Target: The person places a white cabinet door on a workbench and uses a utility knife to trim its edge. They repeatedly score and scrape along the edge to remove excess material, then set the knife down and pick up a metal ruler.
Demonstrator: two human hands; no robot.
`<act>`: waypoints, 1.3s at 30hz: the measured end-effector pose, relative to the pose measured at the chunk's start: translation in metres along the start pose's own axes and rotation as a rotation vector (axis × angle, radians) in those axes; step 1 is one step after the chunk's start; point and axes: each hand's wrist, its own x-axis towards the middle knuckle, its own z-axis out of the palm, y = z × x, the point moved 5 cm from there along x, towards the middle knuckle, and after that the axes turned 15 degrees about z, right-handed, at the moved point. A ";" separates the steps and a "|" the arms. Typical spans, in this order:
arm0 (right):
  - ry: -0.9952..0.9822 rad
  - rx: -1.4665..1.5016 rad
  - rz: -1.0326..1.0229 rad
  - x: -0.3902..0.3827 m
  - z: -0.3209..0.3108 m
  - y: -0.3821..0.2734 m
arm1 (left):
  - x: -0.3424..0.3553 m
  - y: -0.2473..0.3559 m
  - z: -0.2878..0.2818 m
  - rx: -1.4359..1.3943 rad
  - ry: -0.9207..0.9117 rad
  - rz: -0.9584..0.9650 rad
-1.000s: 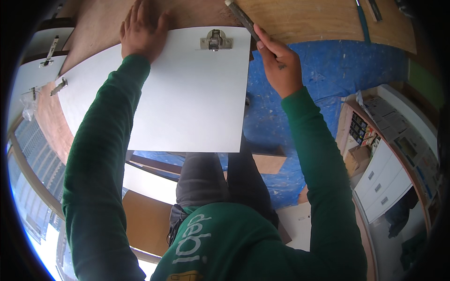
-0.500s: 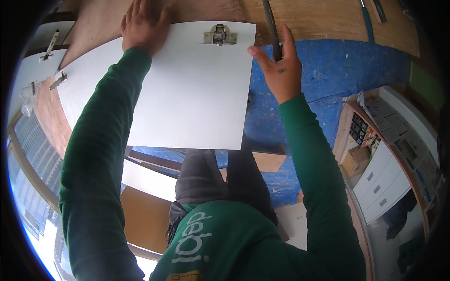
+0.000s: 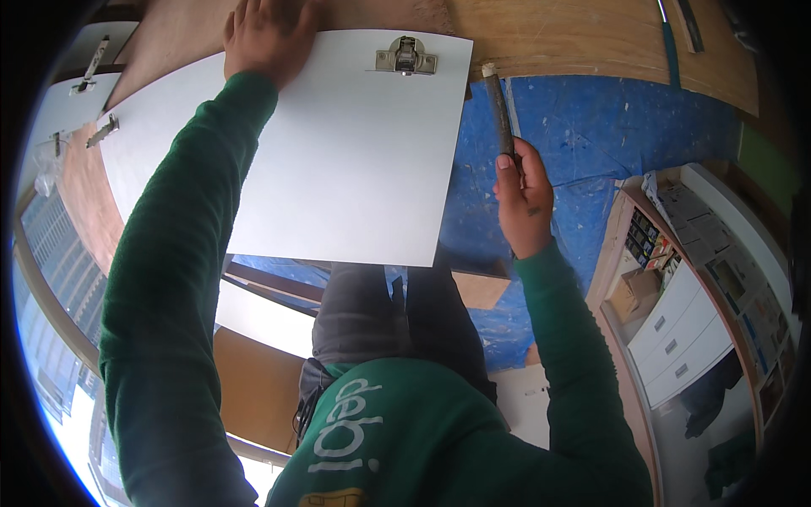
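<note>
A white cabinet door panel [image 3: 338, 169] lies across the work surface before me. One metal cup hinge [image 3: 406, 57] is set near its far right corner, and a second hinge [image 3: 103, 131] is at its left end. My left hand [image 3: 269, 42] rests flat with fingers stretched over the panel's far edge. Beyond the panel's right edge, my right hand [image 3: 524, 198] is closed round a dark, rough stick with a pale end [image 3: 502, 110]. The stick points away from me, apart from the panel. Its lower end is hidden by the hand.
Plywood [image 3: 583, 42] spans the far side, bearing a teal-handled tool [image 3: 671, 55] and a dark bar [image 3: 691, 25]. Blue sheeting [image 3: 591, 118] covers the area to the right. A white drawer unit [image 3: 676, 329] stands at the right, and windows [image 3: 63, 253] are at the left.
My right hand has drawn back toward me, bringing the stick's pale far end into view, and its fingers have closed round it. My left hand stays on the panel's edge.
</note>
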 end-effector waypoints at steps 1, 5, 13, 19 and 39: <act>-0.016 -0.020 -0.001 -0.001 0.001 0.004 | 0.001 0.001 -0.001 0.006 -0.007 -0.009; -0.044 -0.084 -0.062 -0.019 0.006 0.011 | -0.001 -0.002 -0.002 0.011 0.010 -0.016; -0.011 -0.254 -0.412 -0.039 0.013 0.014 | -0.001 -0.003 0.001 0.015 0.002 -0.026; -0.012 -0.238 -0.436 0.012 0.021 -0.031 | 0.000 -0.004 0.003 0.028 0.017 -0.007; 0.036 -0.206 -0.386 -0.006 0.005 -0.003 | 0.001 0.001 0.000 0.011 0.014 -0.037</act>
